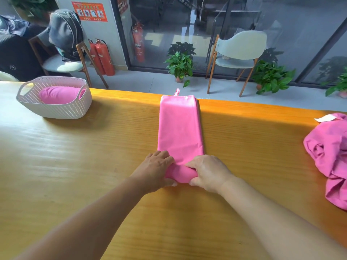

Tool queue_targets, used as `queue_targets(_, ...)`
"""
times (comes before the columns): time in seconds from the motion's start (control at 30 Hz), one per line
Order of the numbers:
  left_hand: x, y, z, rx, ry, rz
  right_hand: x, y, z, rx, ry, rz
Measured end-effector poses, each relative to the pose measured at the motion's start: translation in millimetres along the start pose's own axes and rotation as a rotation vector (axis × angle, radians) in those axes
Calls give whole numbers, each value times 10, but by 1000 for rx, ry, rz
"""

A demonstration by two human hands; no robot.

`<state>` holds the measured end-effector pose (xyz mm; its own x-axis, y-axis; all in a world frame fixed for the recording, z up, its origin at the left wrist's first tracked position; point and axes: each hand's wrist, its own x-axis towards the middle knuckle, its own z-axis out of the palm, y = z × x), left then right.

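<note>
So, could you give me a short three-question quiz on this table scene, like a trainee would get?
1. True or false: the left hand and the right hand both grip the rolled near end of the pink towel.
2. Where does the white basket stand? A) on the table, far left B) beside the right hand C) on the floor
3. What lies in the basket?
Key: 1 true; 2 A; 3 a rolled pink cloth.
</note>
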<state>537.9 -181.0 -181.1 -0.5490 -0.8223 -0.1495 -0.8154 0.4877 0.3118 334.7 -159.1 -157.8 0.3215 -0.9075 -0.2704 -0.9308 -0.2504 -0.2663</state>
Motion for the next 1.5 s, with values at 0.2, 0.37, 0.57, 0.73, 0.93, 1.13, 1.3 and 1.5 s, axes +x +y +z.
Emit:
queue_targets(0.2,-113,44,-178,-137,-135,-94,-99,-61,-66,209,-122,105)
queue_targets(0.37,-36,-15,-220,-305,-218,-212,-169,27,2,176,42,12)
queue_targets(0.57,127,-84,-196,-194,-235,-200,-286,14,92,-53,185,-128)
queue_targets(0.73,187,23,-240,-126,-130,-207,-185,-27,115,-168,161,-68)
queue_targets(0.93,28,47,-151,16,-25,-43,-25,3,-50,-129,-22,-20)
queue_targets(1.13,-18,31,-272,-89,-75,-60,31,64,-232,166,-153,97)
queue_targets(1.3,146,-78,-295,-181,-159,-151,-14,150,-154,254,68,62)
queue_targets(1.5,295,-128,-305,-230,-204,-219,-72,107,4,-64,236,-161)
